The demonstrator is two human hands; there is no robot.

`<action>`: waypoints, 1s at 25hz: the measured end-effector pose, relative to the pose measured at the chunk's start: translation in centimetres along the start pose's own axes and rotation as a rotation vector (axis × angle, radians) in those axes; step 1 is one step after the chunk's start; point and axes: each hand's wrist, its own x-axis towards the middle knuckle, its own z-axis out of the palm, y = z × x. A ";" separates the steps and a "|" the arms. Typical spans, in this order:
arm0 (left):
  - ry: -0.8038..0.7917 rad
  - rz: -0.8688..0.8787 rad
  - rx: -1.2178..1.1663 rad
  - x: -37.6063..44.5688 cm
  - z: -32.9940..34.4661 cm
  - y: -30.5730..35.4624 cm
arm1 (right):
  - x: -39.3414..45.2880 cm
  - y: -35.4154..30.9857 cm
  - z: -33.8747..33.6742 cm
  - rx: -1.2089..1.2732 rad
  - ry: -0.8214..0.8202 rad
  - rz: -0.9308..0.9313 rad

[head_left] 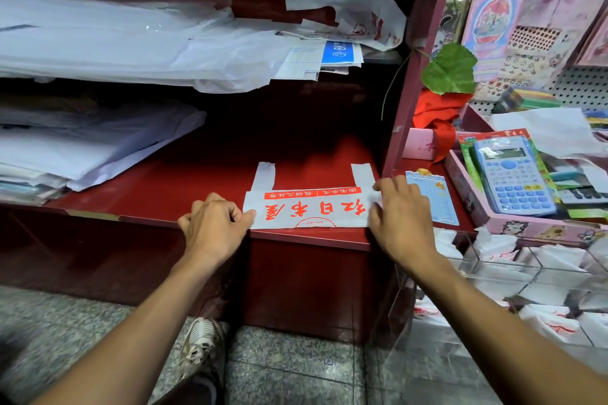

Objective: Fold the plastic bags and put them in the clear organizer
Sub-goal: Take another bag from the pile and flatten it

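A white plastic bag [312,207] with red print lies flat on the red shelf [184,187], folded once along the front edge, its two handles pointing away from me. My left hand [214,223] pinches the bag's left edge with curled fingers. My right hand [401,217] lies over the bag's right edge, its thumb by the right handle; how its fingers grip is hidden. The clear organizer [513,276] stands at the lower right, with several folded white bags in its compartments.
Stacks of white bags and paper [115,43] fill the shelves at the left and above. A pink tray [473,204] with a blue calculator [516,174] sits right of the shelf post. A blue card [434,197] lies beside my right hand. My shoe [200,348] stands on the stone floor.
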 end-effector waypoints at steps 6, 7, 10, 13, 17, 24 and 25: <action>0.054 0.189 0.124 -0.4 -0.2 0.0 | -0.4 -2.0 1.0 -0.046 -0.421 -0.260; -0.015 0.301 0.144 -0.3 0.0 -0.1 | -0.3 -2.1 0.9 -0.027 -0.450 -0.261; -0.391 0.417 0.153 -0.4 0.3 0.1 | -0.4 -1.8 0.9 0.055 -0.457 -0.275; -0.473 0.466 0.217 -0.1 0.4 -1.0 | -0.5 -1.3 0.3 0.136 -0.485 -0.230; -0.372 0.527 0.233 0.3 0.5 -2.5 | -0.8 -0.6 -0.5 0.116 -0.494 -0.218; -0.253 0.534 0.033 0.2 0.6 -4.4 | -0.7 -0.5 -0.5 -0.014 -0.565 -0.206; -0.238 0.531 0.017 0.3 0.6 -4.3 | -0.4 -0.5 -0.6 -0.036 -0.548 -0.225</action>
